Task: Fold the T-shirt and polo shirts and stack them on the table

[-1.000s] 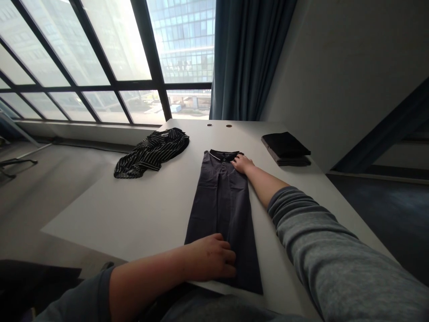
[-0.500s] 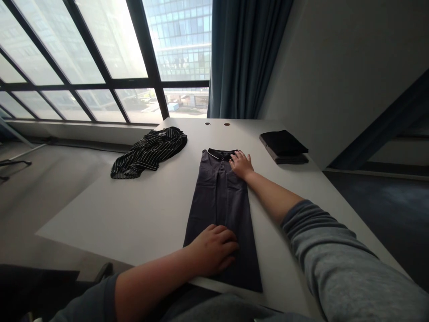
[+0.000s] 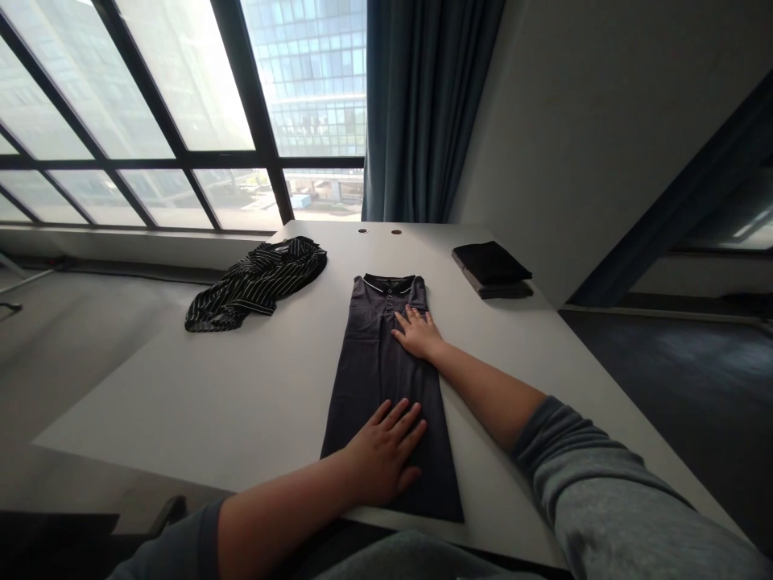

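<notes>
A dark grey polo shirt (image 3: 378, 362), folded into a long narrow strip with its collar at the far end, lies on the white table (image 3: 241, 379). My left hand (image 3: 383, 451) rests flat on the near end of the shirt, fingers stretched out. My right hand (image 3: 416, 332) lies flat on the shirt's right side, a little below the collar and buttons, fingers spread. Neither hand holds anything.
A crumpled black striped garment (image 3: 257, 278) lies at the table's far left edge. A stack of folded dark clothes (image 3: 490, 267) sits at the far right by the wall. Big windows and a blue curtain (image 3: 416, 113) stand behind the table.
My right hand slid from the collar toward me along the shirt's right side. My left hand's fingers went from curled to flat on the near end. The view shifted slightly.
</notes>
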Demonstrator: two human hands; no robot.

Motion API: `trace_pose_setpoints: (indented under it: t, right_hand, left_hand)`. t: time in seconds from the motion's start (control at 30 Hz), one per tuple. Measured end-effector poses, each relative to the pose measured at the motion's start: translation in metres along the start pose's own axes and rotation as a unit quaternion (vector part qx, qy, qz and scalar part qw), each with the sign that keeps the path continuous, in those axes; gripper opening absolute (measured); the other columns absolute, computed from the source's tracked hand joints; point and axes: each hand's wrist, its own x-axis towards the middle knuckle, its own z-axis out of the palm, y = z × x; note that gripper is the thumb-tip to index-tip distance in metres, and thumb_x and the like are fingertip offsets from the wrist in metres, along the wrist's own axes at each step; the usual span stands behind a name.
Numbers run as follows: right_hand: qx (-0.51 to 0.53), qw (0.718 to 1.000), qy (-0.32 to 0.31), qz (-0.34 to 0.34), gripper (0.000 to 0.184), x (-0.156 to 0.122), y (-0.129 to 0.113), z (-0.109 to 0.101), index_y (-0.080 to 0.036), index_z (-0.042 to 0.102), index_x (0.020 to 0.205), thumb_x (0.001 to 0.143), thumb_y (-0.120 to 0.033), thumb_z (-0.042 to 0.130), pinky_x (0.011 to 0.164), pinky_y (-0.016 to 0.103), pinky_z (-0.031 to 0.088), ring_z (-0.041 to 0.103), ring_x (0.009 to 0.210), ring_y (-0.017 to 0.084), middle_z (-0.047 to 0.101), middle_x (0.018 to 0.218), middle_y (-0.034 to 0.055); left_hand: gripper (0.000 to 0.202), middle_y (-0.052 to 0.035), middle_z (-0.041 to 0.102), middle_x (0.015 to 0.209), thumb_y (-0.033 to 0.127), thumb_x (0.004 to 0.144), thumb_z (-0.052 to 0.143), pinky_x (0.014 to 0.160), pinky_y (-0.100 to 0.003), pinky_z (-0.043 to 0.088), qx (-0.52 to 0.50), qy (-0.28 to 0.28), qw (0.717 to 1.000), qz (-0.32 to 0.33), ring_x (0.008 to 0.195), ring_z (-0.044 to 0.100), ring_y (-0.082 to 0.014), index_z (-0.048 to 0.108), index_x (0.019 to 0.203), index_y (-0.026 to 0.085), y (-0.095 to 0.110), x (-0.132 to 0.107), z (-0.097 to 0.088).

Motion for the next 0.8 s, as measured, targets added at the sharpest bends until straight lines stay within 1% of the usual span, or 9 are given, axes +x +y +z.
trace_pose_setpoints:
  t: [0.23, 0.3, 0.37, 0.47, 0.53, 0.6, 0.67, 0.73, 0.8]
  right_hand:
    - [0.015, 1.0, 0.016, 0.016, 0.077, 0.007, -0.001, 0.007, -0.023, 0.029, 0.169, 0.106, -0.066, 0.031, 0.129, 0.06, 0.008, 0.016, 0.163, 0.033, 0.014, 0.177, 0.0168]
    - [0.023, 0.999, 0.022, 0.014, 0.076, 0.005, -0.001, 0.008, -0.023, 0.03, 0.169, 0.106, -0.066, 0.032, 0.129, 0.06, 0.009, 0.017, 0.163, 0.033, 0.016, 0.177, 0.0167]
    - [0.035, 0.998, 0.043, 0.006, 0.072, 0.003, 0.003, 0.007, -0.022, 0.034, 0.168, 0.108, -0.062, 0.031, 0.129, 0.06, 0.01, 0.019, 0.163, 0.032, 0.021, 0.176, 0.0168]
    - [0.065, 0.992, 0.109, -0.006, 0.063, -0.001, 0.017, 0.003, -0.019, 0.041, 0.164, 0.11, -0.05, 0.031, 0.13, 0.056, 0.016, 0.019, 0.163, 0.03, 0.026, 0.175, 0.0143]
    - [0.078, 0.988, 0.137, -0.006, 0.06, -0.003, 0.03, -0.001, -0.018, 0.044, 0.162, 0.11, -0.044, 0.034, 0.13, 0.053, 0.018, 0.018, 0.163, 0.03, 0.028, 0.174, 0.0124]
    - [0.081, 0.988, 0.128, -0.005, 0.058, -0.005, 0.039, -0.004, -0.018, 0.046, 0.161, 0.108, -0.042, 0.038, 0.13, 0.054, 0.019, 0.018, 0.163, 0.031, 0.03, 0.174, 0.0117]
    - [0.077, 0.992, 0.1, -0.009, 0.058, -0.007, 0.042, -0.006, -0.02, 0.047, 0.161, 0.108, -0.043, 0.041, 0.129, 0.059, 0.019, 0.019, 0.162, 0.032, 0.031, 0.173, 0.0116]
    - [0.064, 0.994, 0.086, -0.025, 0.057, -0.01, 0.038, -0.008, -0.022, 0.048, 0.16, 0.108, -0.046, 0.041, 0.128, 0.062, 0.017, 0.02, 0.162, 0.033, 0.031, 0.173, 0.0118]
    - [0.043, 0.993, 0.09, -0.056, 0.057, -0.013, 0.029, -0.01, -0.022, 0.049, 0.16, 0.109, -0.048, 0.039, 0.128, 0.064, 0.014, 0.019, 0.163, 0.033, 0.032, 0.173, 0.0122]
  left_hand:
    - [0.08, -0.0202, 0.02, 0.174, 0.058, 0.105, 0.049, 0.129, -0.058, 0.024, -0.003, 0.007, 1.0, 0.005, 0.163, 0.018, -0.0365, 0.03, 0.167, 0.013, 0.006, -0.002, 0.001]
    - [0.077, -0.0194, 0.025, 0.174, 0.058, 0.105, 0.047, 0.128, -0.057, 0.026, -0.013, 0.005, 1.0, 0.014, 0.162, 0.022, -0.0355, 0.033, 0.166, 0.014, 0.003, 0.0, -0.004]
    - [0.071, -0.0166, 0.033, 0.172, 0.057, 0.106, 0.046, 0.126, -0.055, 0.032, -0.029, 0.009, 0.999, 0.011, 0.16, 0.029, -0.0338, 0.037, 0.164, 0.017, -0.008, 0.006, -0.011]
    - [0.06, -0.0126, 0.042, 0.168, 0.05, 0.108, 0.043, 0.122, -0.052, 0.039, -0.038, 0.059, 0.996, -0.054, 0.157, 0.037, -0.0307, 0.044, 0.16, 0.02, -0.044, 0.022, -0.026]
    - [0.054, -0.0114, 0.043, 0.168, 0.045, 0.11, 0.041, 0.124, -0.05, 0.036, -0.022, 0.105, 0.986, -0.125, 0.157, 0.037, -0.0291, 0.048, 0.158, 0.021, -0.081, 0.036, -0.034]
    - [0.054, -0.0125, 0.04, 0.169, 0.042, 0.109, 0.043, 0.128, -0.047, 0.031, 0.003, 0.131, 0.97, -0.205, 0.159, 0.033, -0.0305, 0.049, 0.157, 0.018, -0.122, 0.051, -0.039]
    - [0.057, -0.0156, 0.037, 0.171, 0.04, 0.109, 0.042, 0.129, -0.048, 0.03, 0.02, 0.122, 0.956, -0.267, 0.159, 0.031, -0.0322, 0.046, 0.158, 0.013, -0.157, 0.066, -0.039]
    - [0.06, -0.0162, 0.033, 0.172, 0.041, 0.109, 0.04, 0.129, -0.048, 0.028, 0.031, 0.107, 0.953, -0.282, 0.16, 0.029, -0.033, 0.042, 0.161, 0.012, -0.181, 0.08, -0.036]
    - [0.061, -0.0149, 0.031, 0.173, 0.043, 0.11, 0.039, 0.13, -0.049, 0.026, 0.039, 0.097, 0.956, -0.273, 0.161, 0.026, -0.0332, 0.039, 0.163, 0.014, -0.195, 0.091, -0.031]
